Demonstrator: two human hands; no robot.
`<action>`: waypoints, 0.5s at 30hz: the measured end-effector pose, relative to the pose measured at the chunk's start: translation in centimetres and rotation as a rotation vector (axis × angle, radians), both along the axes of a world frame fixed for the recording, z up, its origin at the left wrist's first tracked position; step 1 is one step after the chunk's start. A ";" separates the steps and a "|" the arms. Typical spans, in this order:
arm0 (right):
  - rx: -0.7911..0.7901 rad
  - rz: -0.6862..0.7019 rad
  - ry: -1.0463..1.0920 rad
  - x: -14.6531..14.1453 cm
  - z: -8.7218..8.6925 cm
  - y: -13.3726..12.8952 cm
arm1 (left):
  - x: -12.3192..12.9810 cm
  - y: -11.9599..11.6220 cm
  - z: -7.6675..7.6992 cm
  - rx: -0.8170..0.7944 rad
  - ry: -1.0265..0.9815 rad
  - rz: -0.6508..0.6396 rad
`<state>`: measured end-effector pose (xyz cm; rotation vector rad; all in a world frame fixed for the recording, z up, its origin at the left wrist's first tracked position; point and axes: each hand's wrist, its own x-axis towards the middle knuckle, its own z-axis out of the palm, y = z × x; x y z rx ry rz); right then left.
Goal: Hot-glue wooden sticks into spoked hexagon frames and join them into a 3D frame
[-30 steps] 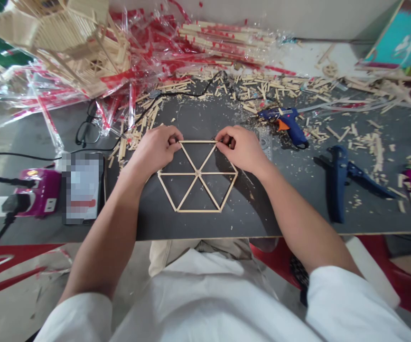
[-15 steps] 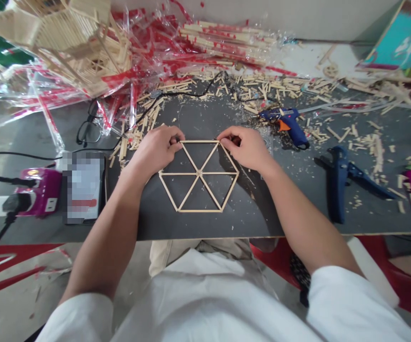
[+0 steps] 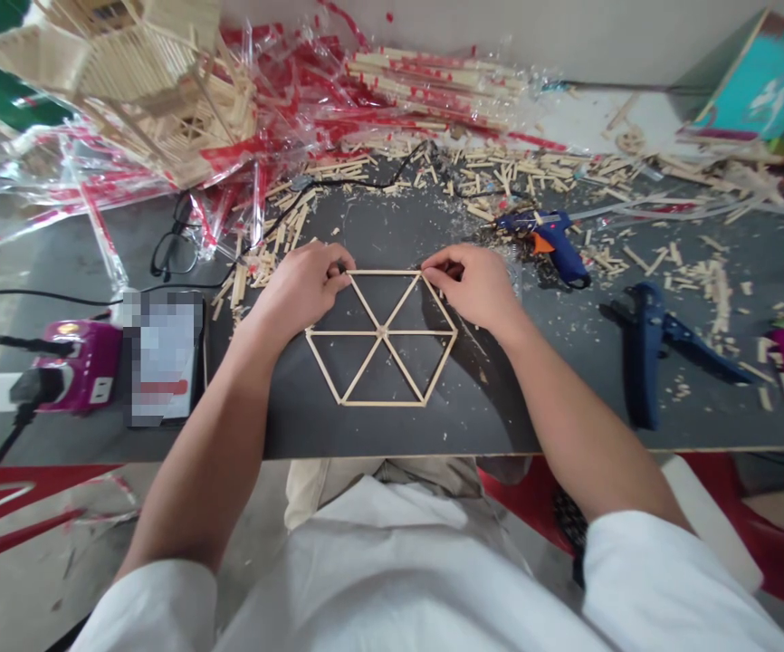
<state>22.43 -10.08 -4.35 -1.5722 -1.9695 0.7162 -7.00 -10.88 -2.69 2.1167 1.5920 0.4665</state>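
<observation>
A hexagonal frame of thin wooden sticks [image 3: 385, 333] lies flat on the dark table in front of me, with stick spokes meeting at its centre. My left hand [image 3: 309, 282] is closed, its thumb and fingers pinching the frame's far left corner. At the far right corner my right hand [image 3: 472, 282] pinches in the same way, fingertips at the end of the far stick [image 3: 385, 273]. The left hand covers the frame's upper left side, so I cannot tell whether a stick lies there.
A blue glue gun [image 3: 551, 243] and a blue cutter [image 3: 646, 353] lie to the right. Left are a phone [image 3: 165, 358], a purple power strip [image 3: 83, 362] and glasses [image 3: 176, 249]. Stick offcuts, plastic wrappers [image 3: 290, 100] and a stick-built model [image 3: 154, 81] fill the back.
Both hands stay at the far corners of the frame, and the frame keeps its place. Only the camera view has shifted slightly.
</observation>
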 end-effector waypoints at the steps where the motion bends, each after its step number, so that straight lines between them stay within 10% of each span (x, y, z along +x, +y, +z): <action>1: 0.001 -0.006 -0.003 0.0 0.0 0.0 | 0.0 0.0 0.0 0.003 0.000 0.000; 15: 0.026 -0.002 -0.059 0.0 0.0 -0.3 | 0.0 0.0 -0.1 -0.001 -0.023 0.006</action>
